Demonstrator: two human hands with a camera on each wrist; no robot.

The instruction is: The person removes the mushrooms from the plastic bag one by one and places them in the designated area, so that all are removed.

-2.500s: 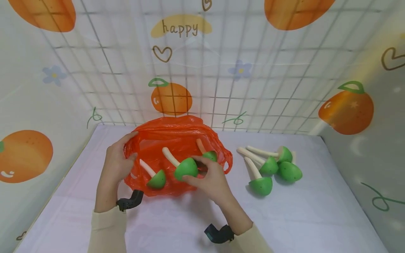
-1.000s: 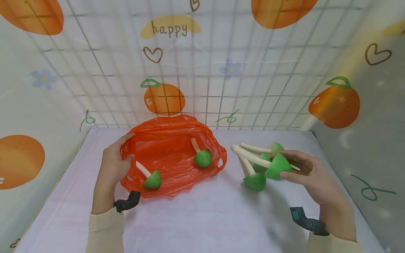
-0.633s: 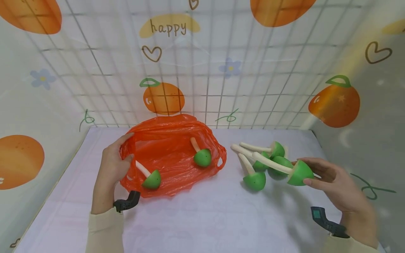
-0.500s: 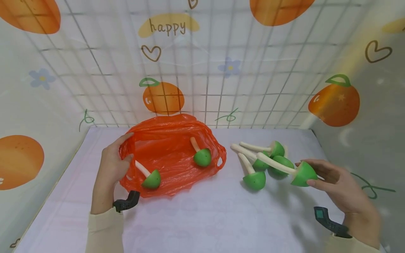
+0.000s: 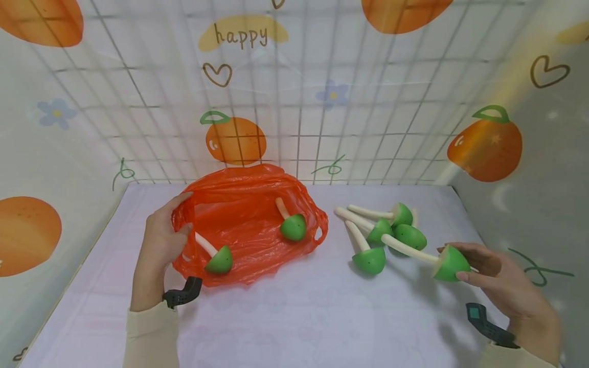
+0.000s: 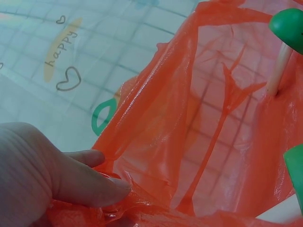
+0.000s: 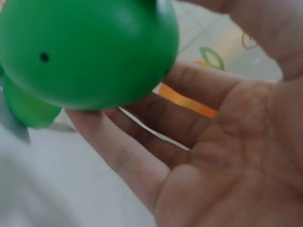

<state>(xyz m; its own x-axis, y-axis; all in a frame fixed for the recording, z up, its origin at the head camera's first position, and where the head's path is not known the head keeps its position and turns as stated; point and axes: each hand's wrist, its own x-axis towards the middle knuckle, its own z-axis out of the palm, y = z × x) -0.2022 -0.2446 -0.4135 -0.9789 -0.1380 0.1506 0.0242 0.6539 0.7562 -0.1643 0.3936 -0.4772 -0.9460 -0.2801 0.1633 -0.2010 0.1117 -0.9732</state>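
Note:
A red plastic bag (image 5: 248, 220) lies on its side with its mouth facing me. My left hand (image 5: 163, 235) grips the left edge of that mouth, the thin plastic pinched between thumb and fingers (image 6: 90, 189). Inside the bag are two toy mushrooms with green caps and pale stems, one mushroom at the right (image 5: 293, 227) and another mushroom near the front left (image 5: 219, 259). At the right, my right hand (image 5: 503, 278) holds a further mushroom (image 5: 451, 263) by its cap, thumb and fingertips around it, stem pointing left. The right wrist view shows this cap (image 7: 90, 52) close up.
Several more green-capped mushrooms (image 5: 369, 260) lie in a loose group right of the bag. White cloth covers the table (image 5: 294, 327). A wire grid behind a printed sheet (image 5: 359, 128) rises at the back, with a side wall (image 5: 552, 214) close to the right hand.
My right hand has lifted a mushroom out of the bag and carried it right, past the group, then farther right and closer to me. The left hand keeps its grip on the bag.

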